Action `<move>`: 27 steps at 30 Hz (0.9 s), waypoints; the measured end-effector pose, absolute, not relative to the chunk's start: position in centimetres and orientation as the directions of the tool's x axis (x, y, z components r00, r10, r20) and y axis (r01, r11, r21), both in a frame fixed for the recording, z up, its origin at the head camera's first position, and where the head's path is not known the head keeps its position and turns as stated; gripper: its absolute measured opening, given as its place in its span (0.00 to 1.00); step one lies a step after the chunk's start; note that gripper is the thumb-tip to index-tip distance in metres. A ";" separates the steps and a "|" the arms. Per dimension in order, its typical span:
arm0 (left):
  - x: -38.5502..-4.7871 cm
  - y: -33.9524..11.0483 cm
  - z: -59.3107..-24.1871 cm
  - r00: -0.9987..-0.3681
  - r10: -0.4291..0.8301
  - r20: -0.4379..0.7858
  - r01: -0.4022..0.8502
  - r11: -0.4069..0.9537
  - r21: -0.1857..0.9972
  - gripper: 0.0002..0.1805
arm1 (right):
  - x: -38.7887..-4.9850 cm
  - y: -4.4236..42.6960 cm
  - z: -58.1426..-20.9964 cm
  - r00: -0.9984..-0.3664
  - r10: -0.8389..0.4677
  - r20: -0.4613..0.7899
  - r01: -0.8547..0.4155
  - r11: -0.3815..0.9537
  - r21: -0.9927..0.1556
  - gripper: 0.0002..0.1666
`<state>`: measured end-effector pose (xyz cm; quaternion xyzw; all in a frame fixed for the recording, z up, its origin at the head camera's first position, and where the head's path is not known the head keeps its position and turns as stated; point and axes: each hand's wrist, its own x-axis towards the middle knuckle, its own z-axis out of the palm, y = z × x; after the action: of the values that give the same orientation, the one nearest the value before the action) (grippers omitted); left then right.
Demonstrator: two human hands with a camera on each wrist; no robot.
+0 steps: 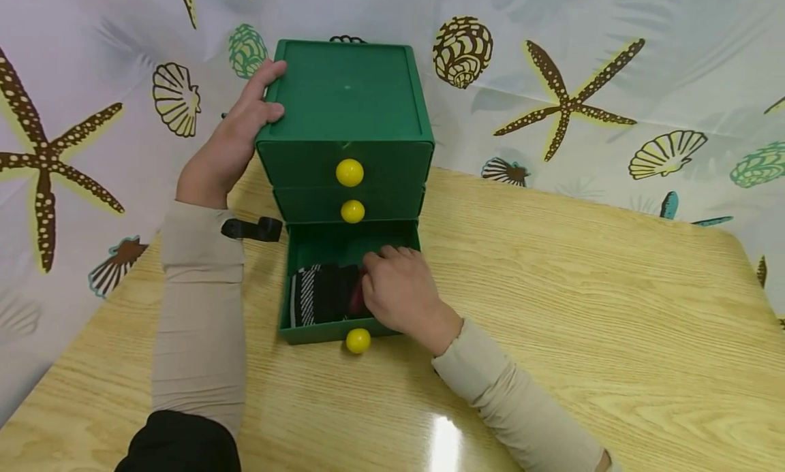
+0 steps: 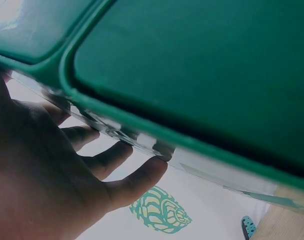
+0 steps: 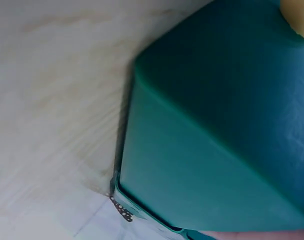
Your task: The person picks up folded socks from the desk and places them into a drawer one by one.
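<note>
A small green drawer cabinet [image 1: 352, 90] with yellow knobs stands on the table. Its bottom drawer [image 1: 319, 334] is pulled out. Along the left of that drawer lie folded black cloth items [image 1: 331, 291], apparently socks, one with a white patterned band. Beside them a dark red folded cloth [image 1: 360, 296] shows partly. My right hand [image 1: 401, 291] reaches into the drawer's right part, against the red cloth; its fingertips are hidden. My left hand [image 1: 236, 128] rests on the cabinet's left side, fingers extended along the wall in the left wrist view.
Two upper drawers, with a top yellow knob [image 1: 349, 173] and a middle yellow knob [image 1: 352, 212], are closed. Wood-grain table [image 1: 582, 288] extends to both sides. A white cloth with starfish and shell prints [image 1: 392, 9] hangs behind the cabinet.
</note>
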<state>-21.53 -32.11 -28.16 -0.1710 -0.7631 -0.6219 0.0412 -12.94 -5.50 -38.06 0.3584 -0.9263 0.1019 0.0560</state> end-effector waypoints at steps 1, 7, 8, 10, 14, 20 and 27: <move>-21.5 -32.1 -28.1 -0.939 0.209 0.274 0.311 0.169 0.935 0.36 | -13.0 -5.5 -38.0 -0.731 -0.659 0.178 -0.683 0.711 -0.169 0.12; -21.4 -32.1 -27.9 -0.945 0.201 0.257 0.293 0.182 0.939 0.36 | -13.4 -5.5 -38.1 -0.681 -0.703 0.205 -0.729 0.624 -0.282 0.14; -21.4 -32.1 -27.8 -0.947 0.199 0.253 0.290 0.182 0.940 0.36 | -13.4 -5.5 -38.1 -0.676 -0.708 0.206 -0.733 0.615 -0.292 0.14; -21.5 -32.1 -27.7 -0.949 0.198 0.245 0.281 0.179 0.943 0.37 | -13.4 -5.5 -38.0 -0.670 -0.713 0.204 -0.737 0.607 -0.298 0.15; -21.5 -32.1 -27.6 -0.948 0.205 0.243 0.280 0.176 0.944 0.37 | -13.3 -5.5 -37.9 -0.677 -0.707 0.205 -0.734 0.624 -0.268 0.14; -21.6 -32.2 -27.6 -0.949 0.200 0.244 0.280 0.180 0.943 0.36 | -13.0 -5.7 -38.1 -0.636 -0.647 0.421 -0.720 0.694 -0.019 0.05; -21.7 -32.2 -27.9 -0.941 0.218 0.258 0.296 0.166 0.941 0.37 | -12.3 -5.4 -37.8 -0.499 -0.483 0.719 -0.765 0.635 -0.105 0.01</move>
<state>-21.73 -32.19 -27.89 -0.1683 -0.7630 -0.6233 0.0314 -12.28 -5.40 -37.83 0.3717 -0.8399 0.2105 0.3349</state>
